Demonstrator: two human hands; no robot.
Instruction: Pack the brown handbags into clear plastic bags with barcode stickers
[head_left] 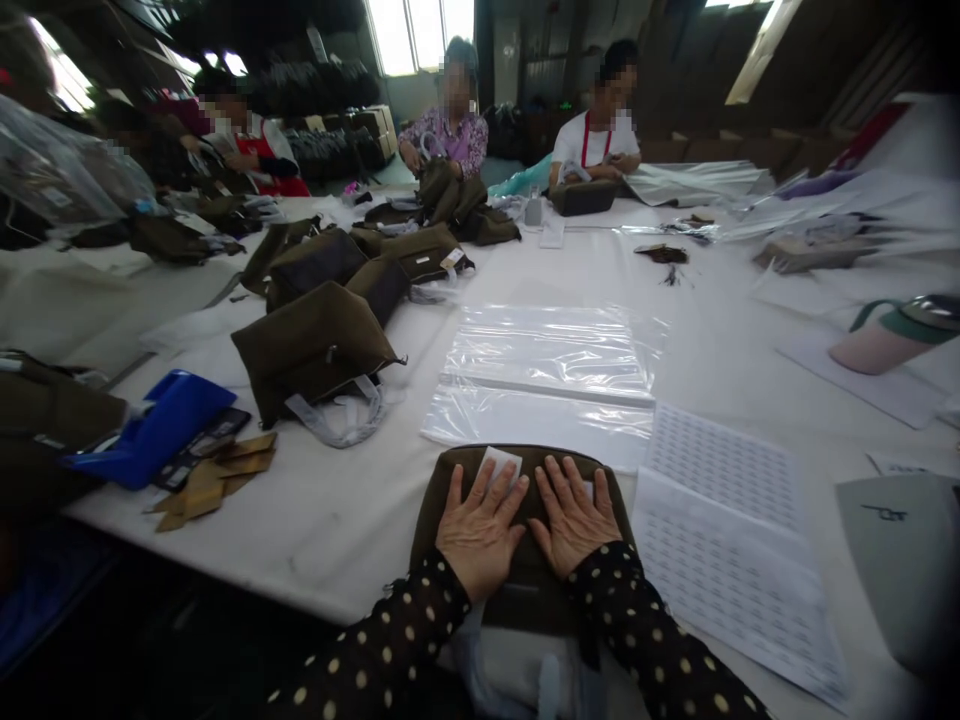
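Note:
A brown fabric bag (435, 500) lies flat at the near edge of the white table (360, 500). My left hand (478, 528) rests flat on it with the fingers stretched out, the fingertips over a white label (501, 466) at the bag's far edge. My right hand (574, 518) lies flat beside it on the same bag, fingers spread. Both hands press on the bag and grip nothing. Just beyond the bag lie clear plastic bags (551, 375).
More brown bags (315, 345) are heaped at the left, next to a blue tray (154, 430) and brown tags (217, 475). White sticker sheets (724, 530) lie at the right, a pink and green bottle (896, 335) further right. Three people work at the far side.

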